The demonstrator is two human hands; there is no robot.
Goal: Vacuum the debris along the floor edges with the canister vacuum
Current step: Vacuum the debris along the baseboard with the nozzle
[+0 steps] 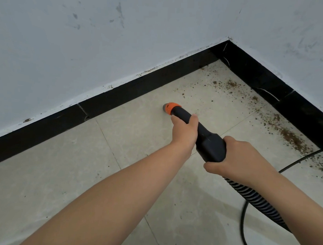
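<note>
Left hand point(184, 129) wraps the narrow front of the black vacuum nozzle point(202, 137), fingers curled shut around the tube just behind the orange tip point(170, 108). Right hand point(236, 159) clamps the fatter rear collar, fingers closed over it where the ribbed hose point(259, 200) exits. This 2-hand hold likely splits the work: front hand aims, rear hand carries the hose weight.

Tip points down and left, at or just above the floor point(62, 173), near the left baseboard point(121, 94) but apart from it. Contact can't be confirmed.

Debris point(289, 135): brown crumbly grit, densest in a band along the right baseboard point(287, 102), thinner scatter toward the corner. Tile by the tip looks mostly clean, so judging by that, the right edge is the remaining work.

Materials: nozzle is smooth matte plastic, tapering from wide collar to slim tube; tip is orange with a grey rim. Hose is corrugated, flexible. A thin black power cord point(245, 228) loops across the floor on the right, passing close to the grit. Floor is pale, faintly mottled tile with thin grout lines. Baseboards are glossy black, chipped at 1 joint. Wall point(86, 35) is scuffed white paint.
</note>
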